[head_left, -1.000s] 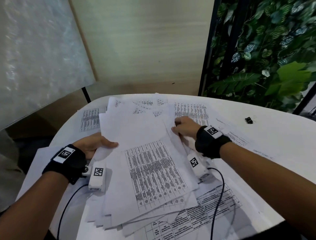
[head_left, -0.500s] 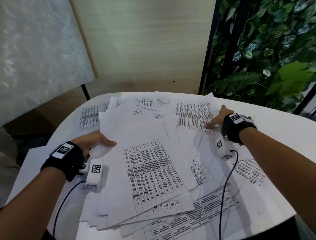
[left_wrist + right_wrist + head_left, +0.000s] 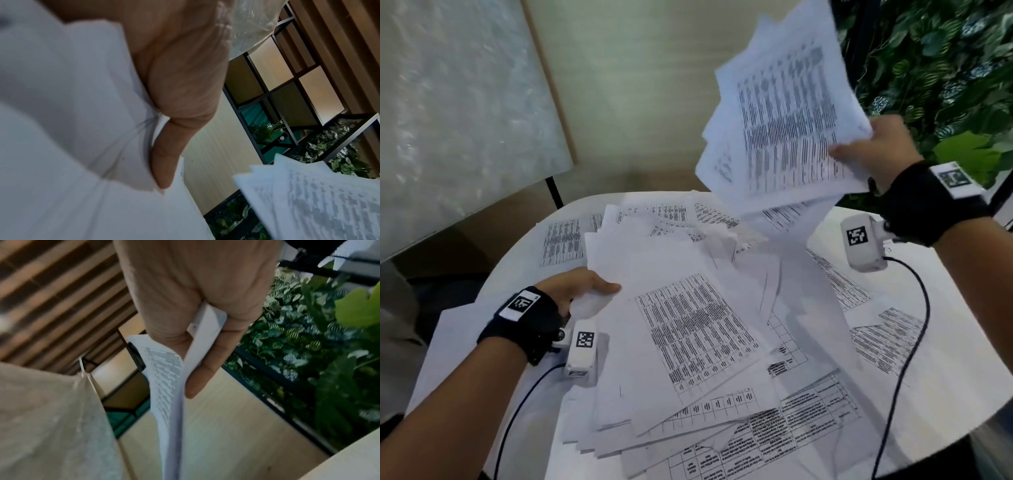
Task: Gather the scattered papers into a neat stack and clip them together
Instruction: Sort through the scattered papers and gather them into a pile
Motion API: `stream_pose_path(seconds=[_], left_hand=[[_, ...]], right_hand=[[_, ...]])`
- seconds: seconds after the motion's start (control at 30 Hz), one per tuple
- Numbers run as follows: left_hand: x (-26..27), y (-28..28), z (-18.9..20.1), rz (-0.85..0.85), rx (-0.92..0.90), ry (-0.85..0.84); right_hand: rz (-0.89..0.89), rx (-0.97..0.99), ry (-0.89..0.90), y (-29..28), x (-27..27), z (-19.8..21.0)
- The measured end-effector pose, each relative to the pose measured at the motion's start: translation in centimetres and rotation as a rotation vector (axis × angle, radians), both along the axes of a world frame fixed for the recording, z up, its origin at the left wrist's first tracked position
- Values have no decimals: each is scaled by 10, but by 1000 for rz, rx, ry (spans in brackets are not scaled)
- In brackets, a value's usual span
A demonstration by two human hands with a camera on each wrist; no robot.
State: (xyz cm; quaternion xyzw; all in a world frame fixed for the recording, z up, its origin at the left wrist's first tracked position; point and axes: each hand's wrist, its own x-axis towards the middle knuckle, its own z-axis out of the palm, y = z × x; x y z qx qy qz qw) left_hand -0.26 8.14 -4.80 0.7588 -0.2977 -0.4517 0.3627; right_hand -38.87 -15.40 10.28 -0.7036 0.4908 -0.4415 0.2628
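Your right hand pinches a sheaf of printed sheets at one corner, thumb on the printed face and fingers curled behind. The pages rise up and away from your fingertips, fanned and slightly blurred. Paper this thin is light and floppy, and sheets slide on each other easily, so a corner pinch looks likely to let the inner pages slip or splay. You would hold them more surely along a long edge, thumb flat across the top.

Your left hand grips the near-left edge of the loose pile, thumb pressed on the top sheet; the fingers beneath are hidden, probably curled under the edge. The pile spreads away from that thumb to the right and toward you, its edges out of line.

Further out from both hands, single sheets lie flat on the white table, some beyond the pile and some below your raised right wrist.

There is no tray, box or other container here, and I cannot find a clip in any view.
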Motion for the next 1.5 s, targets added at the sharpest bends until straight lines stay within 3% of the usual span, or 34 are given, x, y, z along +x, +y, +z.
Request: stream_pose_path(seconds=[0.17,0.3,0.4,0.5,0.63,0.7,0.83,1.0,1.07,1.13,1.27,1.37,1.5], left_hand=[[-2,-3,-4,21,-35,8],[4,0,-5,56,-48,8],[7,3,-6,157,-77,97],[-3,6,3,167,-133,165],[-3,11,8,62,-228,211],[5,10,-2,-13,-233,184],[1,10,-3,-69,-244,156],[-5,6,-2,-28,-229,119],[-2,5,-4,-19,-189,92],[2,5,-8,-6,-156,65],[4,3,-11,35,-124,57],[7,1,-14,33,-114,56],[7,-1,-15,41,-116,44]], right_hand=[[134,88,-399,17,15,-9],[123,279,-505,43,42,-75],[107,484,-329,72,60,-135],[200,594,-11,95,69,-157],[316,443,485,105,74,-148],[311,349,641,102,76,-143],[306,188,726,99,80,-132],[641,235,754,99,83,-135],[668,289,685,91,77,-139],[523,326,612,74,62,-135],[81,429,910,24,7,-129],[71,583,981,13,-15,-131],[83,518,767,20,-10,-133]])
